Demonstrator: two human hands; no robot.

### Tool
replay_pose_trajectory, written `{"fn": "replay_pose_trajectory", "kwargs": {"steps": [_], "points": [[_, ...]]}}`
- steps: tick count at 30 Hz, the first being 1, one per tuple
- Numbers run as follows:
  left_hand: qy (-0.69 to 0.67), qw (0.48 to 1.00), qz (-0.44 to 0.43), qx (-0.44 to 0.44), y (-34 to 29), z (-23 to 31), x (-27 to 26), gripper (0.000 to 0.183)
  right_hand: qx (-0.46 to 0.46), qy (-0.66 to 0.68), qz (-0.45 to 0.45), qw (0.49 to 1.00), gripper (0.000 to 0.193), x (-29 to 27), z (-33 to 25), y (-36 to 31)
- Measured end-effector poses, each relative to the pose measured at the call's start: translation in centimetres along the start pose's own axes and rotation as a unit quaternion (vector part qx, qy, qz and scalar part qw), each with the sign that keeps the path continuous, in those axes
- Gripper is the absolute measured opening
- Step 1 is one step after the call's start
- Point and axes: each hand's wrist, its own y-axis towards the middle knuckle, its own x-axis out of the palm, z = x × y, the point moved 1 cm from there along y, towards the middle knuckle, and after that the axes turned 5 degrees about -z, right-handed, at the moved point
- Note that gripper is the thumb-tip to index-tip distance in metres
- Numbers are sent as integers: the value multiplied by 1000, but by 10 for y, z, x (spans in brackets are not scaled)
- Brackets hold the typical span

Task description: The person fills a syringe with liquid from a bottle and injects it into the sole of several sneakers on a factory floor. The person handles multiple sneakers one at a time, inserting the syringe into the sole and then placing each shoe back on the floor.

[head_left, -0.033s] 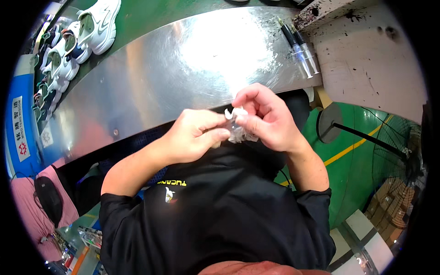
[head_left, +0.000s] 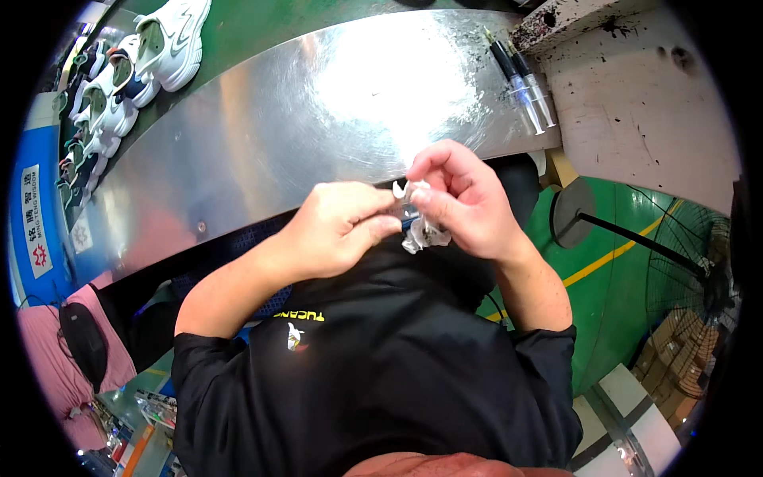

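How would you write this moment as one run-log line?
right hand: pinching crumpled whitish material | left hand: at its left side, grip unclear | ahead: metal bench, two syringes at right end

At centre, your white piece (head_left: 424,238) looks thin and crumpled, paper or film unclear. From ten to one o'clock your metal bench (head_left: 262,127) shines, finely scratched; toward one, syringes (head_left: 520,91) are clear plastic; at six, your shirt (head_left: 413,366) is smooth cloth.

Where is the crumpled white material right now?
In the head view, the crumpled white material is near the centre, between the left hand and right hand, just off the near edge of the metal table.
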Motion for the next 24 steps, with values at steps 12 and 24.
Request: {"fn": "replay_pose_trajectory", "kwargs": {"steps": [12,24], "points": [[-299,931,-71,-195,-5,5,-5,21,-129,-108,-10,986,10,-6,4,0],[-406,874,-97,-247,-20,-11,6,23,-235,-345,9,908,26,6,8,1]]}}
